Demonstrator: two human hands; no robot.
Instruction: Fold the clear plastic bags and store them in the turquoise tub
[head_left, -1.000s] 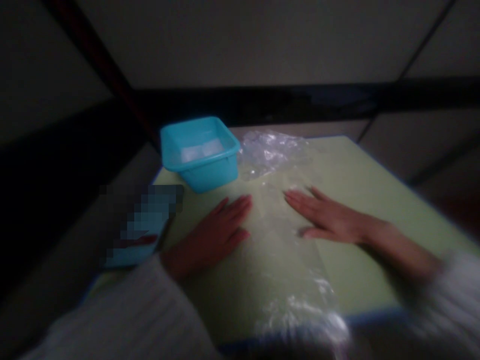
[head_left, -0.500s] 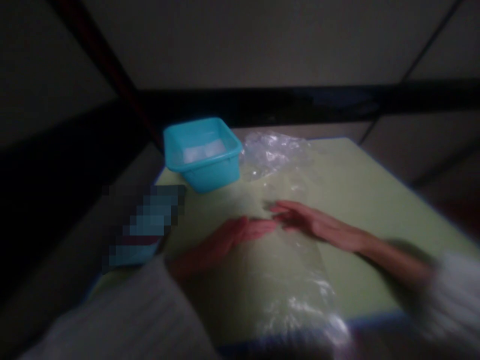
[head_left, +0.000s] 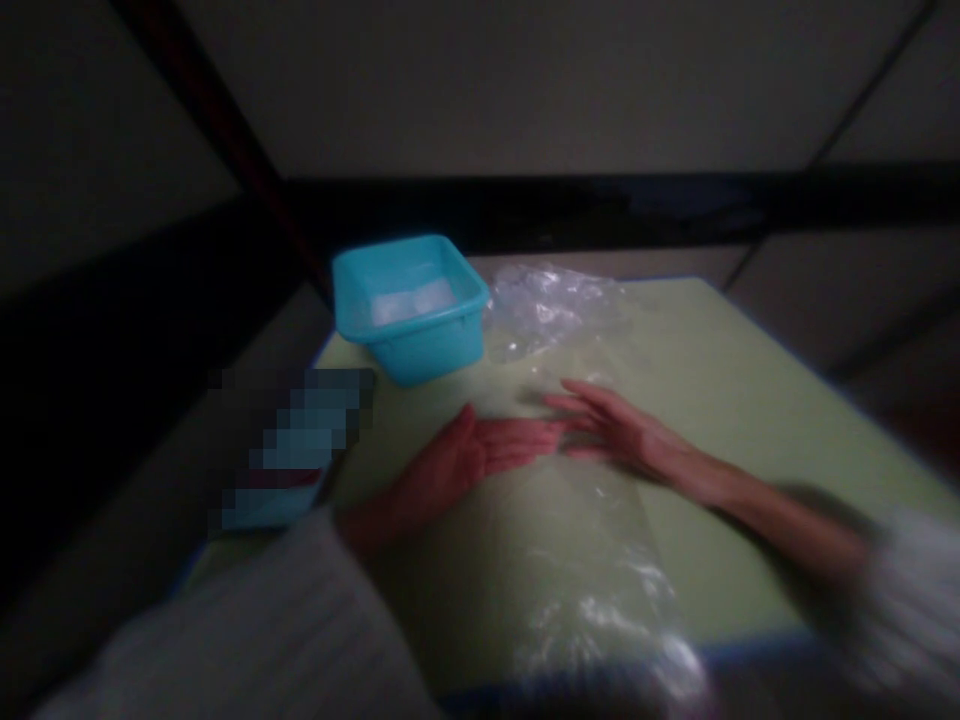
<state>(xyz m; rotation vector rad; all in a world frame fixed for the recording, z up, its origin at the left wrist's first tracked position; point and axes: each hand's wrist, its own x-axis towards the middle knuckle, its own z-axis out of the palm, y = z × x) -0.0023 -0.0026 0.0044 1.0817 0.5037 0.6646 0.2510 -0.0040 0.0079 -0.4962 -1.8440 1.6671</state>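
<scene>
A flat, bluish thing (head_left: 307, 440), too blurry to name, is on the left of the yellow bench (head_left: 750, 390). Next is a blue tub (head_left: 435, 350) with white things (head_left: 412, 302) inside. My left hand (head_left: 472, 460) has its grip wide open, holding nothing. Crumpled clear plastic (head_left: 551, 305) sits beside the tub — a clear plastic sheet (head_left: 600, 560) lies below my fingertips. My right hand's (head_left: 622, 428) grip is open and empty too — fingers spread, close to my left fingertips.

Two hands (head_left: 454, 462), one blue tub (head_left: 435, 352), two white pieces (head_left: 394, 307), one table (head_left: 750, 420).
</scene>
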